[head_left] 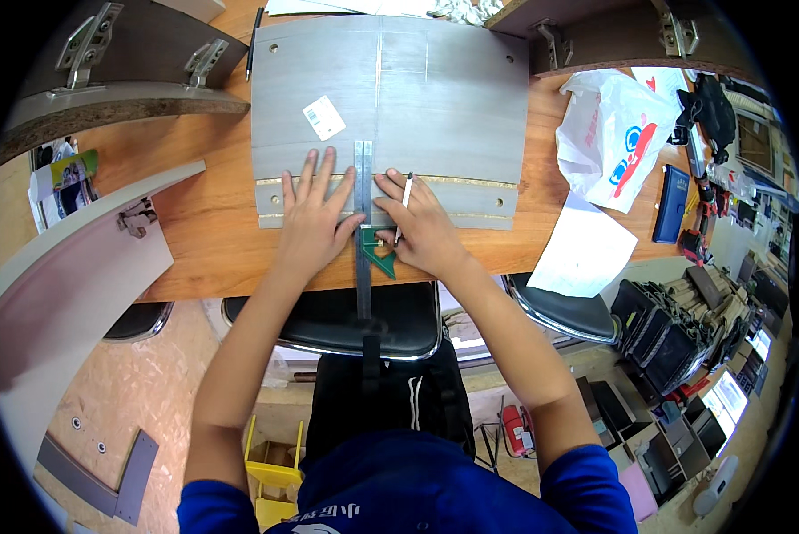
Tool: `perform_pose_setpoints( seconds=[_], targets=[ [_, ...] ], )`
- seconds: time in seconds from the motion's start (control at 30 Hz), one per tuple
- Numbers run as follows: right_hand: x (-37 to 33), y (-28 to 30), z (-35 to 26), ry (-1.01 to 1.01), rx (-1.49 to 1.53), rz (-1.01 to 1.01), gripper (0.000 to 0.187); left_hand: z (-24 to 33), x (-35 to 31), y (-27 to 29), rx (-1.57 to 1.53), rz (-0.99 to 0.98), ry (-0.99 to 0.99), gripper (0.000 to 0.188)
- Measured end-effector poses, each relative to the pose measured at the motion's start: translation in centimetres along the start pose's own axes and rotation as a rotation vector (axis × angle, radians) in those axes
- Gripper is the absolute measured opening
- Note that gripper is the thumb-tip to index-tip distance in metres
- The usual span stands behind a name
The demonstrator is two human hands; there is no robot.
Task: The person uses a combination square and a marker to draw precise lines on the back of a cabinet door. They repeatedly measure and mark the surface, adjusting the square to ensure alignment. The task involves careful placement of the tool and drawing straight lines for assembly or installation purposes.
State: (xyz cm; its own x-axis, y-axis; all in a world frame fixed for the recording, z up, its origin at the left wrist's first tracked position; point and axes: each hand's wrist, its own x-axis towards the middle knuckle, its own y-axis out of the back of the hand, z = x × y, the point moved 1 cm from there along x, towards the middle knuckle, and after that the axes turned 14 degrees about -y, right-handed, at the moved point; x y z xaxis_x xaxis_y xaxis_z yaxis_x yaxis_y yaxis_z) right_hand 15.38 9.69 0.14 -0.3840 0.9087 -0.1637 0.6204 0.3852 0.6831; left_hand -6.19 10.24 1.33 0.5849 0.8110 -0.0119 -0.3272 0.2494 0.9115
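A grey board [453, 107] lies flat on the wooden table, with pencil lines near its far edge and a white label [324, 118] on it. Along its near side lies a narrow grey strip [466, 198] with raw chipboard edges. Across both runs the steel blade of a combination square [363, 165], its green head against the strip's near edge. My left hand [309, 218] rests flat with fingers spread, beside the blade on the left. My right hand [428, 233] grips a slim white pen [405, 200] upright, right of the blade, its fingers near the green head.
Hinged cabinet panels stand at the far left [141, 67] and far right [609, 40]. A pale panel [79, 249] rises at the left. On the table's right are a plastic bag [613, 133], white paper [582, 245] and a blue notebook [671, 203]. A black chair [328, 316] is tucked at the front edge.
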Motion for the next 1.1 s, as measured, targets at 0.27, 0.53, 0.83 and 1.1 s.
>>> perform_pose_setpoints(
  seconds=[0.27, 0.53, 0.83, 1.1],
  targets=[
    [-0.3, 0.0, 0.0, -0.019, -0.004, -0.005, 0.048, -1.2, 0.2, -1.4, 0.040, -0.027, -0.088, 0.075],
    [-0.2, -0.4, 0.2, -0.012, 0.027, 0.028, 0.050, -1.2, 1.0, -0.6, 0.058, -0.040, -0.128, 0.076],
    [-0.2, 0.0, 0.2, -0.010, 0.031, 0.009, 0.052, -1.0, 1.2, -0.9, 0.039, -0.034, -0.092, 0.076],
    [-0.2, 0.3, -0.3, -0.010, -0.052, -0.023, 0.051, -1.3, 1.1, -0.8, 0.031, -0.063, -0.071, 0.076]
  ],
)
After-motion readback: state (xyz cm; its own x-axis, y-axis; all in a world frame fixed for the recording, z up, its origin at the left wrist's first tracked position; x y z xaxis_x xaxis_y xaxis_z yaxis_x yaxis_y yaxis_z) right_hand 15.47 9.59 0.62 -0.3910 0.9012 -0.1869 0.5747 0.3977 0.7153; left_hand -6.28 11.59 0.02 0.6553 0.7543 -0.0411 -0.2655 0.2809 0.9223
